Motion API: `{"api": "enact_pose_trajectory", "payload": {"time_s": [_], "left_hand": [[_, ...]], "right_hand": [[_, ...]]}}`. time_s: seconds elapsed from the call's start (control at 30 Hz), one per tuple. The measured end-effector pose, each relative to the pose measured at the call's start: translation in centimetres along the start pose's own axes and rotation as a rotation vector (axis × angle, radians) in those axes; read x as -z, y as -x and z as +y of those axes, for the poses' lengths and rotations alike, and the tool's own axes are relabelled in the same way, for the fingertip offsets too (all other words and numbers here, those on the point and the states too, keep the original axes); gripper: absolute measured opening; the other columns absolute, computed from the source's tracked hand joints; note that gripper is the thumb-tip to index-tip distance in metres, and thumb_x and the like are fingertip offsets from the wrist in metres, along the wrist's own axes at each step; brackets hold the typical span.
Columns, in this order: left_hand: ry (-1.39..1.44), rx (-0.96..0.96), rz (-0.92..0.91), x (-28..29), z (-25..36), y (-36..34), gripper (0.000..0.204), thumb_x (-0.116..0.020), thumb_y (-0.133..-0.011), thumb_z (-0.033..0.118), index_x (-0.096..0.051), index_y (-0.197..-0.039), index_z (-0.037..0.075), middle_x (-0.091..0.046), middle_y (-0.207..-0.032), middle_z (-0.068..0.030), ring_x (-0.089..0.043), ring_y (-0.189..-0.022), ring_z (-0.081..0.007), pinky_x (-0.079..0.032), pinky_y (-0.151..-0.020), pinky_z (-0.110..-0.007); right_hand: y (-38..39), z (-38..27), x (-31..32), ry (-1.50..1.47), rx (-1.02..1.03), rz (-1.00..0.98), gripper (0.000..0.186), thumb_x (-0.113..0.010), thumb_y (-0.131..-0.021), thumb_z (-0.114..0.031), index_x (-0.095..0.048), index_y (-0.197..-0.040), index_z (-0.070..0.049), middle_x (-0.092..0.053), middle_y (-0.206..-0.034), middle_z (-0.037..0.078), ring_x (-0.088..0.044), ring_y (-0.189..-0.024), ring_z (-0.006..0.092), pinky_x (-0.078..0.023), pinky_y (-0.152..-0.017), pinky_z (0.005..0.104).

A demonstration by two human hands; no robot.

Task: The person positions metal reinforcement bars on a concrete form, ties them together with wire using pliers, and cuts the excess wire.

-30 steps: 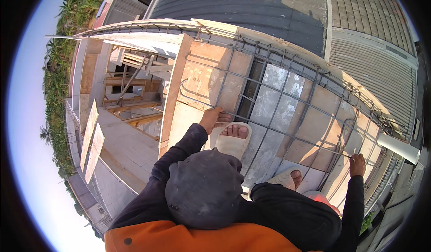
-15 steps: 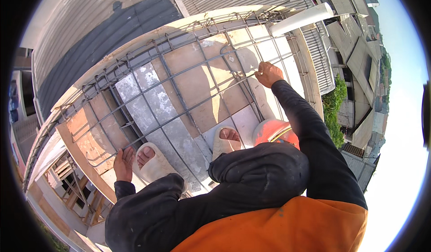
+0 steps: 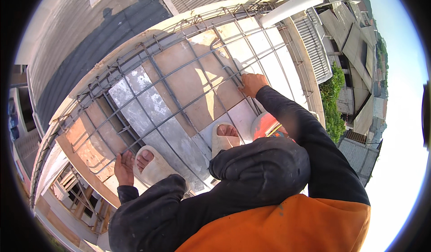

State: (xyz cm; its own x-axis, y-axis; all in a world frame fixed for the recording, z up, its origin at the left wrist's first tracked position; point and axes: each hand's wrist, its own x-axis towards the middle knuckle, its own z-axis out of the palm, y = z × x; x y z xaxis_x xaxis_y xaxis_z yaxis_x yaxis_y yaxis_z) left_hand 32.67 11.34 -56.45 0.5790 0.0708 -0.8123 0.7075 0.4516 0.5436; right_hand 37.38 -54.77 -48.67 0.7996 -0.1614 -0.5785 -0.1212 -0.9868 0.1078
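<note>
A grid of thin steel rebar (image 3: 167, 79) spreads over plywood and metal-faced panels in front of me. My right hand (image 3: 253, 84) is closed around rebar in the right part of the grid, beside some bars lying close together (image 3: 231, 74). Exactly which bar it grips is partly hidden by the fingers. At the lower left, my left hand (image 3: 125, 167) has its thumb and fingers around a hook-ended bar (image 3: 104, 166), next to my left sandal (image 3: 155, 164). A round red and white object (image 3: 268, 127) sits below my right forearm, partly covered by my knee.
My right sandal (image 3: 224, 140) stands among the bars. A white pipe (image 3: 292, 7) lies across the far right corner. Rebar cages line the far formwork edge (image 3: 175, 21). Beyond the board edge (image 3: 85, 166) at left is a drop with timber framing. Roofs lie beyond.
My right hand has moved nearer and left, from a bar crossing to the close-set bars. My left hand stays at the hooked bar. The view has shifted slightly.
</note>
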Motion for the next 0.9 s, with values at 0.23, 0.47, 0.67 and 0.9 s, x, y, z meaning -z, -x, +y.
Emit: {"api": "enact_pose_trajectory", "payload": {"time_s": [0.23,0.47,0.67,0.9], "left_hand": [[-0.051,0.011,0.014,0.1,0.5,0.4,0.050,-0.057,-0.108,0.038,-0.046,-0.145,0.005,-0.063,-0.139,-0.0157,-0.059,-0.131,-0.0271,-0.049,-0.105,-0.038],[-0.080,-0.007,0.021,0.0,0.7,-0.1,0.051,-0.056,-0.109,0.038,-0.044,-0.146,0.005,-0.062,-0.141,-0.0158,-0.058,-0.133,-0.0274,-0.047,-0.108,-0.038],[-0.046,0.045,0.031,-0.5,1.7,0.7,0.053,-0.056,-0.109,0.039,-0.043,-0.149,0.007,-0.060,-0.144,-0.0162,-0.057,-0.134,-0.0267,-0.047,-0.107,-0.038],[-0.071,0.138,-0.052,0.2,1.4,-0.7,0.057,-0.052,-0.110,0.045,-0.044,-0.151,0.006,-0.057,-0.148,-0.0143,-0.053,-0.137,-0.0262,-0.043,-0.113,-0.037]], "right_hand": [[-2.3,-0.3,0.8,-0.152,-0.090,-0.299,0.040,-0.076,-0.082,-0.035,-0.078,-0.102,-0.002,-0.076,-0.105,0.020,-0.074,-0.103,0.0367,-0.058,-0.088,0.0465],[-2.8,-0.2,0.7,-0.132,0.013,-0.359,0.035,-0.079,-0.078,-0.029,-0.079,-0.100,-0.002,-0.077,-0.100,0.020,-0.075,-0.099,0.0341,-0.059,-0.085,0.0456],[-3.1,-0.5,2.0,-0.260,-0.025,-0.507,0.036,-0.079,-0.082,-0.039,-0.077,-0.091,-0.004,-0.076,-0.084,0.016,-0.075,-0.086,0.0336,-0.057,-0.076,0.0484],[2.2,7.1,5.2,-0.375,-0.013,-0.295,0.061,-0.062,-0.092,-0.064,-0.076,-0.119,-0.012,-0.071,-0.124,0.012,-0.066,-0.119,0.0325,-0.050,-0.103,0.0462]]}}
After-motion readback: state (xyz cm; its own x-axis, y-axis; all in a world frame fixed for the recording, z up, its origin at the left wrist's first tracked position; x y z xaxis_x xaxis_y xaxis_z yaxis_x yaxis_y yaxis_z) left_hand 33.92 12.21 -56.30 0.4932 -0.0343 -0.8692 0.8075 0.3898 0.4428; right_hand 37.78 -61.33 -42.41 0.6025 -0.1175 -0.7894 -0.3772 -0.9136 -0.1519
